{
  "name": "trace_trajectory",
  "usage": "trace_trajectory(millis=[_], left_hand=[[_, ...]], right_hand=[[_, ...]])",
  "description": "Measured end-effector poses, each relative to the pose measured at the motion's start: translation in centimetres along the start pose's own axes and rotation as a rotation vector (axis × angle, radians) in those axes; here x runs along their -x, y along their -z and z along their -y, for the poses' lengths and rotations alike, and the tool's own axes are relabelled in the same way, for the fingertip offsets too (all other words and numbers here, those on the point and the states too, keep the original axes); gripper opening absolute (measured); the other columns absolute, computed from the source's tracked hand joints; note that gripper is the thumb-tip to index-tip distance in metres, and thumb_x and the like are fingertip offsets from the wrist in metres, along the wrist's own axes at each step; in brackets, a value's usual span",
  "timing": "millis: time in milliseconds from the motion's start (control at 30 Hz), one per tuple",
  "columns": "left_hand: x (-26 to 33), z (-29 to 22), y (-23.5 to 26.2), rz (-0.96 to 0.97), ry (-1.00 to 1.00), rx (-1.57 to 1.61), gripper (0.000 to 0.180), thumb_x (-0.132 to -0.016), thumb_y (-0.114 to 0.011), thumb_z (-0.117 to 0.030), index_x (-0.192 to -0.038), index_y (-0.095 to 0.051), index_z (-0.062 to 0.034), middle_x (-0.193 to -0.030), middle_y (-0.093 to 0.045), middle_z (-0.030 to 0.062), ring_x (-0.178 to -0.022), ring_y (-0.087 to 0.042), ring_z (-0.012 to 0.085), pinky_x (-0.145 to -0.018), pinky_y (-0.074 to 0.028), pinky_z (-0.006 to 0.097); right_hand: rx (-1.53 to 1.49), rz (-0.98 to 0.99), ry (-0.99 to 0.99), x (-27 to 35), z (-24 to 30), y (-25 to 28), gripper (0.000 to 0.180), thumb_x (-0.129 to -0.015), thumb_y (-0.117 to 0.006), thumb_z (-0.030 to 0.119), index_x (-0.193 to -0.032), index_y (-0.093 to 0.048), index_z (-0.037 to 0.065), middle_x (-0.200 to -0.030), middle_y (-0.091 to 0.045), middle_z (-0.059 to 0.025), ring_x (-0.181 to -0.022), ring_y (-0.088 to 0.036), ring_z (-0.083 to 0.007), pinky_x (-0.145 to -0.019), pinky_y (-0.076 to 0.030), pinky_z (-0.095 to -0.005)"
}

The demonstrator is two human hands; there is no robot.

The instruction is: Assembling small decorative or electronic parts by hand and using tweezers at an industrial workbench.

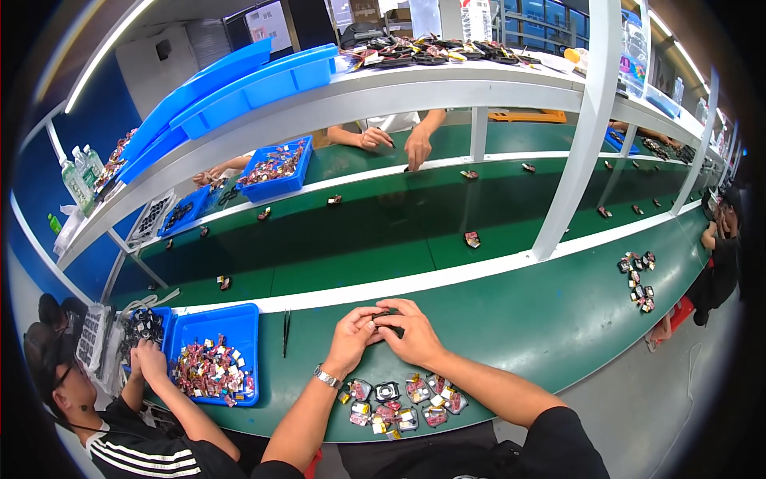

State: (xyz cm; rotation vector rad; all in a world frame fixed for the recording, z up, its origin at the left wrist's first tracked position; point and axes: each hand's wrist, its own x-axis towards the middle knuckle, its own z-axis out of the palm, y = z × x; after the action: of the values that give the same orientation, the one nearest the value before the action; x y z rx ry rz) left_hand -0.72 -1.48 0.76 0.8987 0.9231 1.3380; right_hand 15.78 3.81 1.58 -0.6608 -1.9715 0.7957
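My left hand and my right hand meet over the green worktable, fingers closed around a small black plastic part. Most of that part is hidden by my fingers. Between my forearms, nearer to me, lies a cluster of small electronic assemblies with clear and black casings, red wires and white or yellow pieces. One black-framed casing in the cluster shows a pale centre. Left of my hands a pair of dark tweezers lies flat on the table.
A blue tray of red and white parts stands left, beside a co-worker. Beyond a white rail runs a green conveyor belt with scattered assemblies. Another person's hands work across it. A white post and overhead shelf stand ahead.
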Motion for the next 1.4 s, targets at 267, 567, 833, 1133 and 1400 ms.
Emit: trace_trajectory(millis=[267, 567, 833, 1133, 1400], left_hand=[[0.0, 0.0, -0.3, -0.034, -0.01, -0.003, 0.026, -0.099, -0.049, -0.005, -0.124, -0.048, -0.0002, -0.117, -0.064, 0.0112, -0.107, -0.063, 0.0195, -0.092, -0.055, 0.036], [0.0, -0.3, -0.3, -0.06, 0.026, 0.021, 0.027, -0.098, -0.049, -0.003, -0.124, -0.048, 0.0013, -0.112, -0.064, 0.0109, -0.102, -0.064, 0.0184, -0.09, -0.056, 0.037], [0.0, -0.3, -0.4, -0.061, 0.017, -0.007, 0.026, -0.098, -0.047, -0.002, -0.124, -0.048, 0.0013, -0.111, -0.064, 0.0102, -0.101, -0.065, 0.018, -0.089, -0.056, 0.036], [0.0, -0.1, -0.3, -0.073, -0.002, -0.018, 0.026, -0.097, -0.051, -0.007, -0.122, -0.052, 0.0019, -0.113, -0.064, 0.0105, -0.101, -0.065, 0.0186, -0.09, -0.056, 0.037], [0.0, -0.4, -0.5, -0.041, -0.009, 0.015, 0.026, -0.096, -0.052, -0.004, -0.122, -0.052, 0.002, -0.113, -0.063, 0.0109, -0.101, -0.064, 0.0179, -0.088, -0.057, 0.036]], right_hand=[[0.08, -0.052, 0.062, -0.5, 0.6, 0.7, 0.018, -0.078, -0.067, 0.002, -0.095, -0.067, 0.005, -0.108, -0.062, -0.0088, -0.105, -0.058, -0.0285, -0.087, -0.05, -0.0352], [0.174, -0.056, 0.206, -0.6, 0.6, 0.7, 0.02, -0.074, -0.071, 0.003, -0.093, -0.065, 0.004, -0.103, -0.061, -0.0088, -0.094, -0.062, -0.0262, -0.076, -0.054, -0.0351], [0.335, -0.062, 0.304, -0.8, 0.9, 0.7, 0.02, -0.073, -0.071, 0.006, -0.093, -0.066, 0.005, -0.102, -0.062, -0.0068, -0.092, -0.063, -0.0247, -0.072, -0.056, -0.034], [0.317, -0.075, 0.284, -0.5, 0.8, 0.6, 0.02, -0.076, -0.07, 0.007, -0.096, -0.066, 0.005, -0.104, -0.061, -0.007, -0.092, -0.062, -0.0248, -0.073, -0.055, -0.0348], [0.351, -0.012, 0.292, -0.5, 0.9, 0.8, 0.022, -0.077, -0.068, 0.007, -0.099, -0.065, 0.004, -0.108, -0.06, -0.007, -0.094, -0.061, -0.0251, -0.074, -0.055, -0.0352]])
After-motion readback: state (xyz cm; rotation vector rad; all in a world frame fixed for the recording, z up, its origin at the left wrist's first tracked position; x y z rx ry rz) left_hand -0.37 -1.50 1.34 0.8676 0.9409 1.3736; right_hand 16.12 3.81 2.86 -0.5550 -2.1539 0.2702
